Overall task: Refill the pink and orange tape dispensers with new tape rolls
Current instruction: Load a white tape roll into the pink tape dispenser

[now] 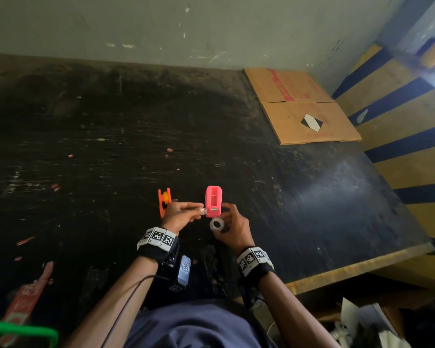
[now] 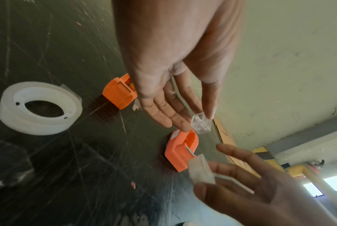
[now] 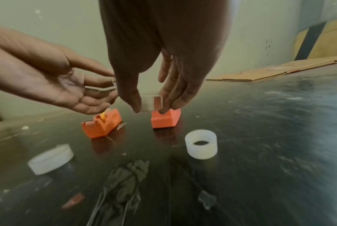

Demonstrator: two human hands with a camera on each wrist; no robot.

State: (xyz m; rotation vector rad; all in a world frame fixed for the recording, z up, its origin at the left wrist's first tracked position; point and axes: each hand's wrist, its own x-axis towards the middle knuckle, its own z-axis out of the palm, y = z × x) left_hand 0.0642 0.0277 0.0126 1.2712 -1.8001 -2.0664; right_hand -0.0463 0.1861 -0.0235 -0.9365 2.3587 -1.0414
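The orange dispenser [image 1: 165, 200] and the pink dispenser [image 1: 213, 203] stand side by side on the black table [image 1: 98, 146]. My left hand [image 1: 186, 209] hovers between them, and its thumb and fingers pinch a small clear plastic piece [image 2: 200, 124]. My right hand [image 3: 150, 108] is just above the pink dispenser [image 3: 164, 120] and pinches a small translucent piece [image 3: 151, 102] between thumb and fingers. One white tape roll [image 3: 201, 144] stands on the table near the pink dispenser. Another white tape roll [image 3: 50, 159] lies nearer the orange dispenser [image 3: 101, 126].
Flattened cardboard [image 1: 304, 106] lies at the table's back right corner by the wall. The table's wooden edge [image 1: 357, 270] runs along the right. A crumpled dark wrapper [image 3: 129, 175] lies in front of me. A green frame [image 1: 23, 331] sits bottom left.
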